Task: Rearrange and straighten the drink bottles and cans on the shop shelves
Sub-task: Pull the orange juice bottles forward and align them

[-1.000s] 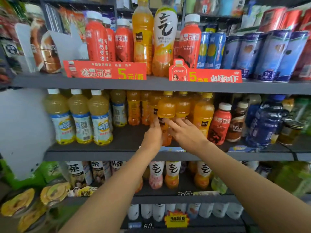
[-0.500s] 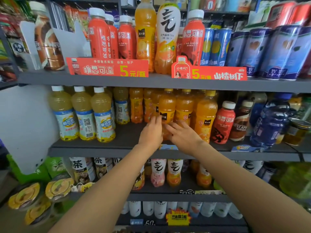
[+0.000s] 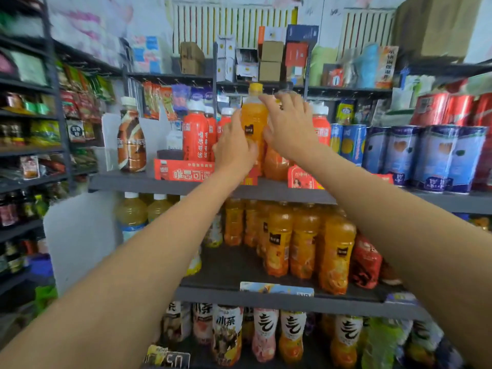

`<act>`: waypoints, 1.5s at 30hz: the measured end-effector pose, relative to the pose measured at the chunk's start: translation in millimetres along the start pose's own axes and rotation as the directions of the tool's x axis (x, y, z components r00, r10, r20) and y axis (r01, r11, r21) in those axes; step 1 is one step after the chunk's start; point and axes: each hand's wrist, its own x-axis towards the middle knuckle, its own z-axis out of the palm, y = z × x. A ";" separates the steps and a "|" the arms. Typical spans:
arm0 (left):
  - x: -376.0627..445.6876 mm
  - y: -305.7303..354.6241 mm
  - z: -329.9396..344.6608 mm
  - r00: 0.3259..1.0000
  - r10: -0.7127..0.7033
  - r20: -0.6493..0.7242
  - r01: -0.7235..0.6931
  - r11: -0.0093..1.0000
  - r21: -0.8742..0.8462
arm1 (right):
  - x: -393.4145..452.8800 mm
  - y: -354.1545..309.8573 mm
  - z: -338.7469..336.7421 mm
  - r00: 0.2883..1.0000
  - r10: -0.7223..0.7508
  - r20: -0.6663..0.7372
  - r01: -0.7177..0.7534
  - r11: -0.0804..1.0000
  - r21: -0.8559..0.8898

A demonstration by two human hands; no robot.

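Note:
On the upper shelf (image 3: 165,182) stands a tall orange juice bottle (image 3: 253,115) with a yellow cap. My left hand (image 3: 234,149) grips its lower left side, thumb across the front. My right hand (image 3: 290,129) lies with spread fingers over the taller bottle just to the right, hiding most of it; only its orange base (image 3: 277,166) shows. The index fingertip touches the juice bottle's neck. Red bottles (image 3: 195,134) stand to the left, and another red bottle (image 3: 320,129) to the right.
Blue cans (image 3: 399,153) and red cans (image 3: 452,107) fill the upper shelf's right side, and a brown coffee bottle (image 3: 131,139) its left end. Red price signs (image 3: 183,170) line the front edge. Orange juice bottles (image 3: 306,241) crowd the middle shelf, and tea bottles (image 3: 266,334) the lower one.
Both hands have left the orange bottles on the middle shelf and risen to the upper shelf, and the camera has tilted up with them.

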 end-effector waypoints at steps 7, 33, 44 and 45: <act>34.3 -15.1 -14.9 0.991 -0.065 0.114 0.051 0.991 0.121 | 81.2 -7.3 26.1 0.954 0.059 0.295 -0.033 0.995 -0.092; 15.6 23.7 -54.9 0.958 -0.035 0.286 0.207 0.772 -0.601 | 61.5 -29.9 -78.9 0.992 0.113 -0.062 -0.055 0.805 0.591; -101.0 -49.2 -35.8 0.532 -0.095 0.842 0.306 0.948 -0.087 | -111.1 -41.2 -25.5 0.903 -0.346 0.253 0.222 0.882 0.415; -104.7 -56.7 -25.1 0.553 -0.128 0.824 0.309 0.949 -0.060 | -119.1 -38.6 -17.6 0.887 -0.377 0.267 0.264 0.888 0.377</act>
